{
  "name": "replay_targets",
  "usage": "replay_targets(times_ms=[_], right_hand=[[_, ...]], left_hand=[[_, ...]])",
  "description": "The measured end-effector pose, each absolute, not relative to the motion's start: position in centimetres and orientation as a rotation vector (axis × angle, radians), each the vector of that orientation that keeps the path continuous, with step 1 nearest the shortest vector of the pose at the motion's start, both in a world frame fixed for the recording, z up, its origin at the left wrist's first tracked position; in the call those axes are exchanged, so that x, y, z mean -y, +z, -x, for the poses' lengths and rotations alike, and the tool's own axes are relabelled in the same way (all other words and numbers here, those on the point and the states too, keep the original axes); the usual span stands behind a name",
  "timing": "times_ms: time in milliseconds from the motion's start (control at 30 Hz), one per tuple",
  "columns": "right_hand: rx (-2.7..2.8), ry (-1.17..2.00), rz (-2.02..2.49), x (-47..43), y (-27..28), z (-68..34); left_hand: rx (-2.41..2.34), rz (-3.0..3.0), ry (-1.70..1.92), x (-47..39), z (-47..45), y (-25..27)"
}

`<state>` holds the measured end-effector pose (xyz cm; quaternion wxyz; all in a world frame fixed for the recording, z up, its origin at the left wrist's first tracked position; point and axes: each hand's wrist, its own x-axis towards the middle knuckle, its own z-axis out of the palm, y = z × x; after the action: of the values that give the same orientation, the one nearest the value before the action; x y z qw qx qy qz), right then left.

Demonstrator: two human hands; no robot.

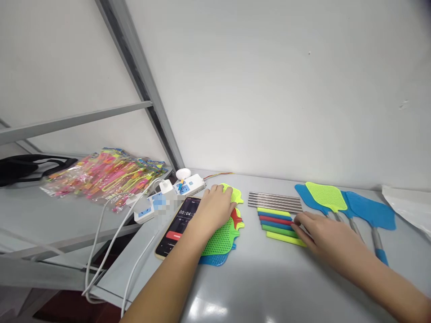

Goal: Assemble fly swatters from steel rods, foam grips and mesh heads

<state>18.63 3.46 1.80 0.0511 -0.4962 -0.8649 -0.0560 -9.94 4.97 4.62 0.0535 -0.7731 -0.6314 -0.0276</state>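
My left hand (217,207) lies over a stack of plastic fly swatter heads, its fingers bent around the edge of a yellow-green head (236,194) at the back. A red head (236,219), a green head (219,241) and a blue head (214,259) show nearer to me. With thumb and fingers close together, my right hand (319,231) grips the right end of a red handle tube (276,220). Blue, green and yellow tubes lie alongside it in a row. Just behind them are several thin metal rods (274,202), side by side.
Swatters with heads and rods joined, one with a yellow head (326,196), lie at right beside a white plastic bag (406,204). A phone (177,226) with a running timer and power strips (193,184) are at left. Bagged colourful items (114,177) fill the neighbouring shelf.
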Motion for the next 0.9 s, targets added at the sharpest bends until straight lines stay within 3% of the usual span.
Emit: replay_targets(times_ms=[233,600,900], right_hand=[[2.747,-0.133,1.486,-8.2,4.5,-14.8],[2.820,0.047,1.507,-15.6,3.4,-12.9],[2.721,-0.231,1.566,-14.7,5.2,-12.5]], left_hand=[[2.043,2.301,-0.083,-5.8,9.4,3.2],[2.139,2.269,-0.138,-6.2,8.1,3.0],[2.109,2.196,-0.311,-6.5,8.1,3.5]])
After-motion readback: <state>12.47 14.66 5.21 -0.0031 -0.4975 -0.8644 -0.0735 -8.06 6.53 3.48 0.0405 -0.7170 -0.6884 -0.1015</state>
